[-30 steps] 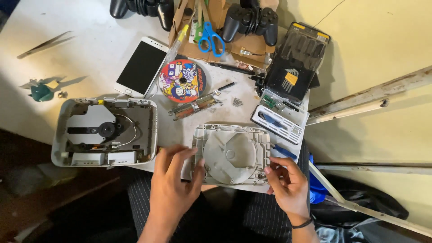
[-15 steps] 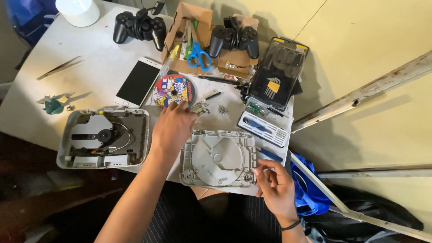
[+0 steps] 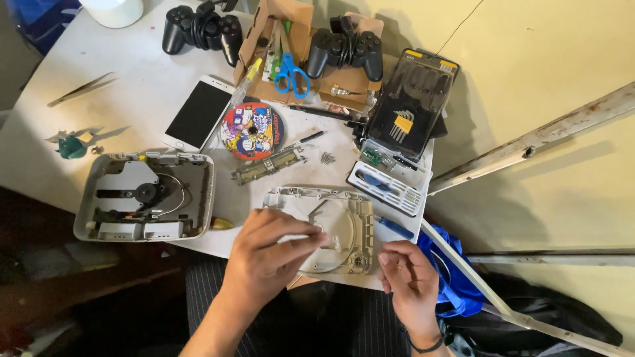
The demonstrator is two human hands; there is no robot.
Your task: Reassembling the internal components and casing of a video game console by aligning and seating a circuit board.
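Fingers (image 3: 301, 239) of left hand (image 3: 264, 258) pinched on grey console lid (image 3: 344, 225), right hand (image 3: 410, 277) loosely curled beside it, two black gamepads (image 3: 198, 30) counted, one disc (image 3: 251, 130), one phone (image 3: 198, 114) on worktop (image 3: 132, 79)

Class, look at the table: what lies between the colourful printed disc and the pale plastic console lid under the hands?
In the head view, a narrow greenish circuit strip lies diagonally between disc and lid.

Head camera looks steeply down, close above the table (image 3: 132, 86).

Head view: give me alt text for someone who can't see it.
Both hands, left hand and right hand, rest on a white console lid at the table's near edge. The open console base, a disc and a phone lie beyond.
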